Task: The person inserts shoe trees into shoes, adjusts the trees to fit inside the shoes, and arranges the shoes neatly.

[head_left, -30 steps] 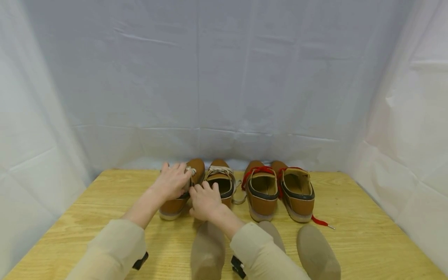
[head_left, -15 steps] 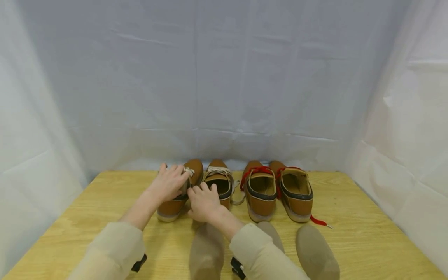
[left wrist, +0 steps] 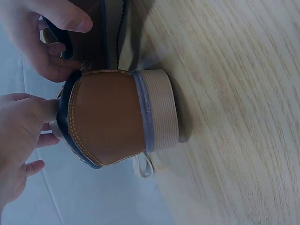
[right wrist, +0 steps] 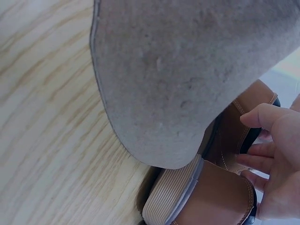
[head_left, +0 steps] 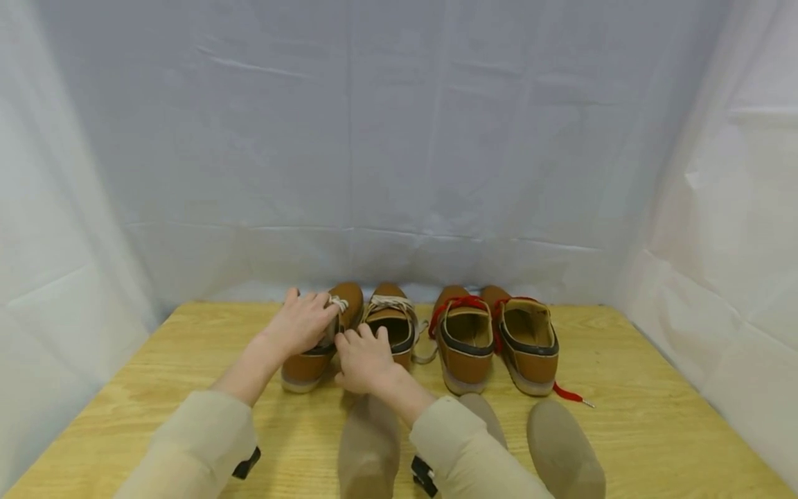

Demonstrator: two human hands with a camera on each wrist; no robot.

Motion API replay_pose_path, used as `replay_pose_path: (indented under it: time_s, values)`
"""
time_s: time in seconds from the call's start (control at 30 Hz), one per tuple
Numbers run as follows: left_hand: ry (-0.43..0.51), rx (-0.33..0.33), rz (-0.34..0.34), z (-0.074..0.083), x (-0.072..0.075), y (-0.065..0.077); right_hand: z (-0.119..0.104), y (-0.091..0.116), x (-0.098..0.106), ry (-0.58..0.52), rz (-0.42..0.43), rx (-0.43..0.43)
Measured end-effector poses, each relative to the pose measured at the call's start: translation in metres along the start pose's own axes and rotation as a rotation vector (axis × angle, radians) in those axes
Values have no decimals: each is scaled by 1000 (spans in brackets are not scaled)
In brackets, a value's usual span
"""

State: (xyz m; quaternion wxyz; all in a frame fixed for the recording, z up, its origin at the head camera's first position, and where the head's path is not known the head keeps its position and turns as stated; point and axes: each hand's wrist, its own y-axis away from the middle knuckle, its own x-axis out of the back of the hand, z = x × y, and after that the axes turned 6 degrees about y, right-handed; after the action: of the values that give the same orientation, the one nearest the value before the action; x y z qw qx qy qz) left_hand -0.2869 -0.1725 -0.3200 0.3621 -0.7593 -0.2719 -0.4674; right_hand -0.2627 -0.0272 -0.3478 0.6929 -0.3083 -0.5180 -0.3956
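Shoe of brown colour (head_left: 302, 371), standing just left of its white-laced mate (head_left: 389, 310), was, it seemed, pinched at its collar (left wrist: 64, 112) by the left hand (head_left: 302, 326) for steadiness, while the right hand (head_left: 366, 362) lay at the side facing that mate, whether gripping I could not tell.

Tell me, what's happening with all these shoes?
Someone is handling the leftmost brown shoe on a table. The left hand is over its opening, and the right hand is by its inner side, near the next white-laced shoe. Exactly what they grip is hidden. Two red-laced shoes stand untouched to the right, with taupe shoes nearer the camera.
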Motion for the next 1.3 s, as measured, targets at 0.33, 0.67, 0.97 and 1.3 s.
replay_pose_path:
  time_s: [0.33, 0.67, 0.97, 1.3]
  values:
    - [53, 33, 2, 1, 0, -3, 1, 0, 0, 7, -3, 3]
    - [22, 21, 42, 2, -3, -5, 2, 1, 0, 5, 1, -1]
    - [-22, 33, 77, 3, -7, -7, 2, 0, -1, 10, 4, 2]
    - [-10, 54, 83, 4, -11, -8, 2, 1, -3, 22, 4, 13]
